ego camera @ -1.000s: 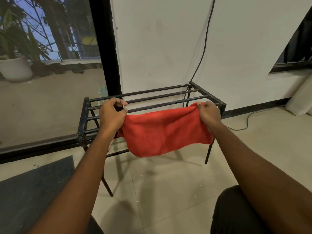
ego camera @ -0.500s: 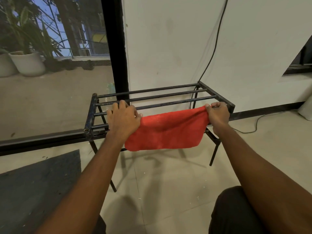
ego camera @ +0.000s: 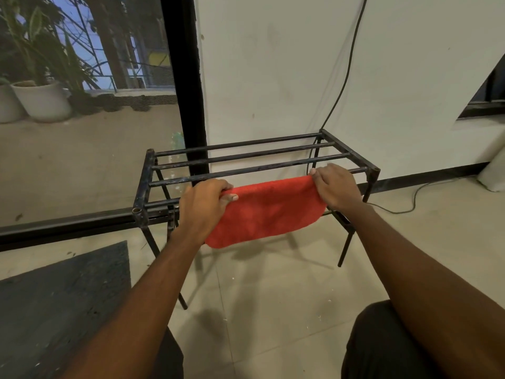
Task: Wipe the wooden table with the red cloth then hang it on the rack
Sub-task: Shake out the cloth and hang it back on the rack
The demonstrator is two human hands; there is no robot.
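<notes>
Hands grip red cloth (ego camera: 269, 212) corners: left hand (ego camera: 203, 206), right hand (ego camera: 336, 188); cloth draped over rack (ego camera: 246, 155) front bar.

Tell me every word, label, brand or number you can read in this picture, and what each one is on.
None: no text can be read anywhere in this view.
The red cloth shows no tag or print.
The black rack bears no label or number.
The white wall has only smudges and a cable.
A yellow patch beyond the window is too blurred to tell whether it carries writing.
</notes>
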